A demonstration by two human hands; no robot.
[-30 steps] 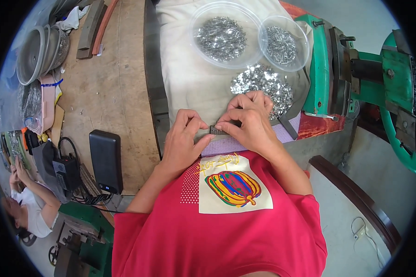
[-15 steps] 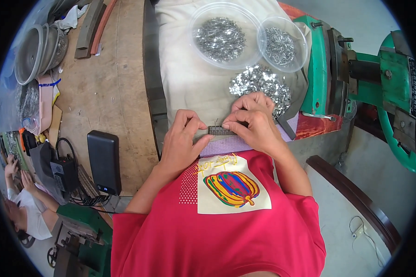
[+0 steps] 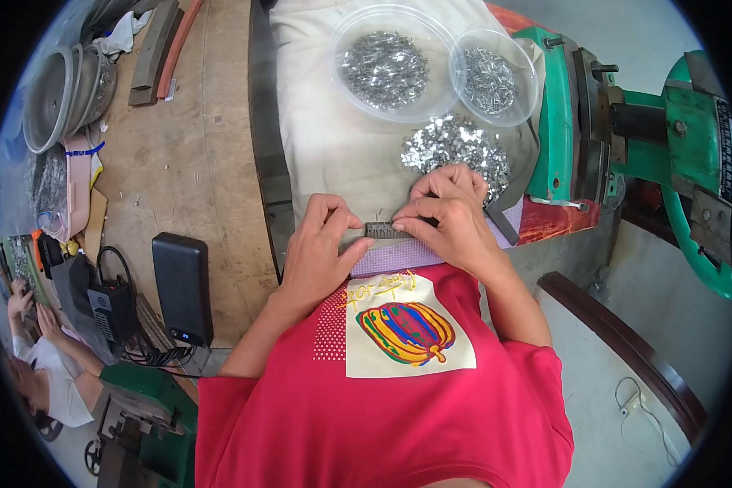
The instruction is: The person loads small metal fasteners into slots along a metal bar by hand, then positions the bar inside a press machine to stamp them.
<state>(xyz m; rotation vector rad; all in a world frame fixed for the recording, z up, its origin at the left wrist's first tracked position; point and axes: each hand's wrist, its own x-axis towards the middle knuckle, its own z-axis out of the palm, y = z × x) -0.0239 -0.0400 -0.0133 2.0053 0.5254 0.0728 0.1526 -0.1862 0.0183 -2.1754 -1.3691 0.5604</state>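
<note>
A small dark metal block [image 3: 380, 230] with a row of slots lies across the cloth's near edge, in front of my body. A thin metal pin [image 3: 378, 215] stands up from its top. At the block's left end, the thumb and fingers of my left hand [image 3: 319, 242] close round it. My right hand [image 3: 450, 213] is pinched at the other end; whatever lies between its fingertips is too small to make out. Just beyond that hand spreads a heap of shiny flat metal pieces [image 3: 451, 150].
Behind the heap stand a large clear tub [image 3: 342, 89] and a smaller one [image 3: 535, 89], both holding small metal parts. A green machine [image 3: 557, 122] borders the right side. On the wooden table [image 3: 211, 154] at left lies a black power bank [image 3: 182, 285]. A co-worker [image 3: 53, 378] sits far left.
My hands and the slotted block hold nearly the same pose and place. The whole view has shifted very slightly.
</note>
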